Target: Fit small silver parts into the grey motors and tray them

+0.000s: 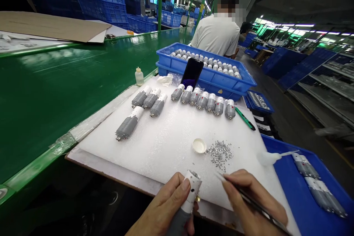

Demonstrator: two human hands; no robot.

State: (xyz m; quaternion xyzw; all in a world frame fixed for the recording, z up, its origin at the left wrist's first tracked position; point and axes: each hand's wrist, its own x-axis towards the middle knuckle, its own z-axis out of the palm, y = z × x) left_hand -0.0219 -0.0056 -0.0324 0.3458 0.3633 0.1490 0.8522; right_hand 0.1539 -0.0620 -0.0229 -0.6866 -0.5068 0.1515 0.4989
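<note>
- A grey-and-white motor [186, 202] was gripped in the left hand [163, 210], fingers wrapped round its body, white end tilted up toward the foam pad [171, 143].
- Tweezers [249, 201] were pinched in the right hand [253, 201], their tips pointed at the motor's top and held just beside it; whether anything was caught in the tips could not be told.
- Both hands were held at the near edge of the pad, over its lower border.
- A heap of tiny metal parts [219, 153] was spread on the pad, just beyond the right hand.
- A small white cap [199, 145] was set on the pad, just left of the heap.
- A row of seven motors [203, 99] was laid along the far side of the pad; three more [151, 99] were grouped to its left, and a single one [129, 124] lay nearer the pad's left edge.
- A green pen [245, 118] was laid at the pad's right edge, beside the row.
- A phone [191, 73] was propped against a blue crate [215, 81] behind the pad, the crate filled with motors.
- A small bottle [139, 76] was stood off the pad's far left corner.
- A blue tray [298, 199] with finished motors was placed right of the pad.
- A person in a white shirt [217, 35] was seen beyond the crate.
</note>
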